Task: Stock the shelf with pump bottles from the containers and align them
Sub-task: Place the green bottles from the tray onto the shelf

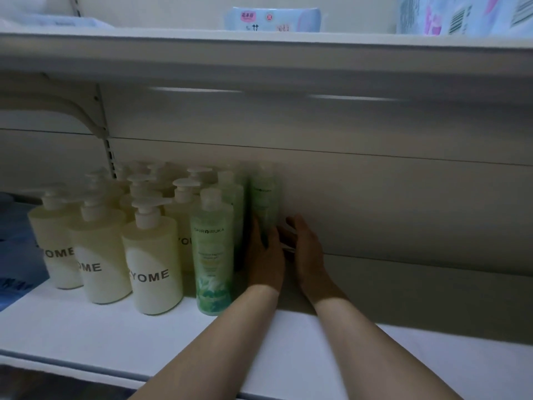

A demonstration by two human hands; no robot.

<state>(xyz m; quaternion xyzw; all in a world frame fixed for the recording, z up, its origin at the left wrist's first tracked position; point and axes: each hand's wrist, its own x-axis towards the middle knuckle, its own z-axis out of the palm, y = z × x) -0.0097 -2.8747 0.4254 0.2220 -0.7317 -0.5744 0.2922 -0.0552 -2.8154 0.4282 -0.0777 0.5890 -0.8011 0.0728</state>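
Observation:
Several cream pump bottles (153, 267) marked "YOME" stand in rows at the left of the white shelf (317, 356). To their right runs a row of green bottles; the front one (213, 255) is upright. My left hand (265, 258) grips the base of a blurred green bottle (264, 194) deep on the shelf, just right of that row. Just right of this bottle is my right hand (307, 249), its fingers loosely spread and holding nothing. I cannot tell whether it touches the bottle.
A blue package (17, 249) lies at the shelf's far left. The upper shelf (259, 50) hangs low overhead and carries wrapped packs (271, 20). The back panel (403, 203) is bare to the right of my hands.

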